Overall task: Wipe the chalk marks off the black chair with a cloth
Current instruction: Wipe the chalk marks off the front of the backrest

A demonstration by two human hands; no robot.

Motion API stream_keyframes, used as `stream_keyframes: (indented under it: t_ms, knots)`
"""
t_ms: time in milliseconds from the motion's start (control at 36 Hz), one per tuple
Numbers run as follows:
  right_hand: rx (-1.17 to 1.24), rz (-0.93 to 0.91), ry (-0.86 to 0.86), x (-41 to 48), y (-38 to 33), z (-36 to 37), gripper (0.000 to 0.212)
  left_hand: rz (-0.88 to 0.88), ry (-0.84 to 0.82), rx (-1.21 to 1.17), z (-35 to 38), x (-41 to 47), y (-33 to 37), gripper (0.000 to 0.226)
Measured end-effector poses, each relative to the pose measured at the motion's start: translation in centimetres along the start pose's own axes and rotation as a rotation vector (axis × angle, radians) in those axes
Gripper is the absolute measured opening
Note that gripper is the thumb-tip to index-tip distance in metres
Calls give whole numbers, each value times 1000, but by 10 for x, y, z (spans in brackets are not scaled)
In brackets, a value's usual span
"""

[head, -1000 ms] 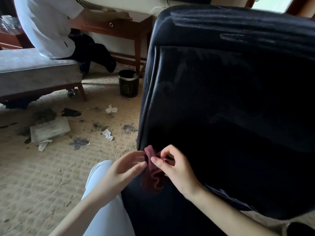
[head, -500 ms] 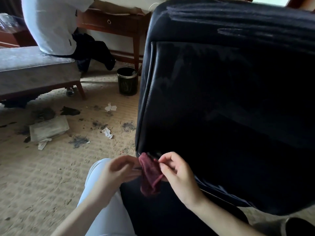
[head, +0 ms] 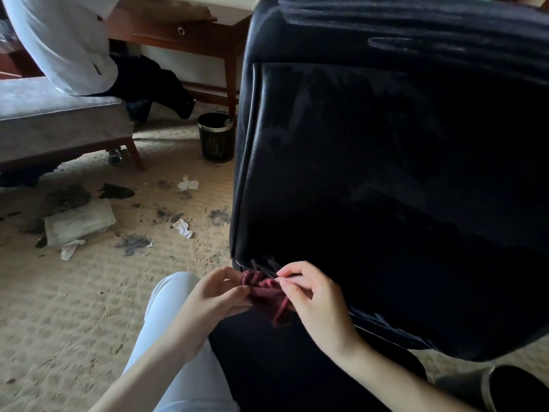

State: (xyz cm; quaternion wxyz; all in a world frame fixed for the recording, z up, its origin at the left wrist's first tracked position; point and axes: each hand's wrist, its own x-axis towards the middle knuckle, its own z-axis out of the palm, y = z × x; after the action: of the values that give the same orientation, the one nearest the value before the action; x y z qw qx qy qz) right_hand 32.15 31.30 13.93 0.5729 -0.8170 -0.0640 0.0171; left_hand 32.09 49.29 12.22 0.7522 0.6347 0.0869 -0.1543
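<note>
Cloth (head: 267, 295) bunched between left hand (head: 215, 295) and right hand (head: 312, 298), both pinching it beside chair (head: 386, 173).

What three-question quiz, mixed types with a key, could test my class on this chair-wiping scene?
1. True or false: both the left hand and right hand hold the dark red cloth.
2. The black bin stands: A on a table; B on the carpet; C in a hand.
3. Short answer: is the cloth bunched, or spread flat on the black chair?
Key: 1 true; 2 B; 3 bunched.
</note>
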Motion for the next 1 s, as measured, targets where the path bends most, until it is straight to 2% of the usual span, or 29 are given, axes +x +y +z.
stream_keyframes:
  t_ms: [56, 83, 139, 194, 250, 333, 417, 472, 500, 556, 639, 722, 750, 778, 833, 861, 917, 972, 1000]
  knots:
    - [12, -2, 3, -1, 0, -2, 6, 16, 11, -38, 1, -1, 0, 21]
    - [21, -2, -1, -2, 0, -2, 11, 16, 11, -52, 2, -2, 2, 26]
    - [-15, 2, -63, -4, 2, -2, 38, 19, -6, -46, 0, -3, 3, 43]
    - [-123, -3, -149, -8, 1, 1, 53, 14, -31, -19, -1, -6, 5, 45]
    - [-204, -26, -188, -10, 0, 4, 41, 4, -51, -14, -1, -7, 5, 39]
    - [-174, -4, -198, -8, 0, 3, 18, 22, -83, 54, -6, -6, 7, 41]
    - [-33, 164, -224, -2, -3, -4, 19, 46, -121, 118, -11, -4, 9, 43]
    - [89, 301, -285, 3, -5, -8, 12, 46, -129, 146, -14, 1, 8, 29]
    - [131, 353, -306, 4, -5, -10, 7, 59, -115, 190, -14, 2, 8, 18]
    - [180, 417, -309, 7, -2, -12, 11, 100, -92, 284, -13, 6, 9, 5]
    - [313, 490, -325, 6, 0, -13, 7, 155, -95, 472, -12, 7, 10, 10]
    - [310, 466, -279, 3, 3, -11, 2, 294, 51, 767, -16, 12, -2, 18]
    - [282, 442, -250, 3, 5, -9, 5, 322, 98, 756, -16, 11, -4, 10]
    - [266, 422, -228, 2, 7, -8, 7, 291, 99, 689, -16, 9, -4, 13]
    - [272, 403, -218, 1, 8, -4, 9, 88, -87, 429, -13, 5, -5, 60]
    - [289, 410, -225, 0, 8, -1, 8, -19, -198, 317, -10, 1, -5, 70]
    - [329, 445, -250, -2, 9, 3, 6, -120, -326, 175, -4, -4, -4, 59]
    - [291, 430, -258, -2, 7, 5, 8, -105, -307, 139, -1, -1, -8, 48]
    - [170, 362, -232, -3, 9, 6, 10, -103, -276, 122, -1, 1, -10, 46]
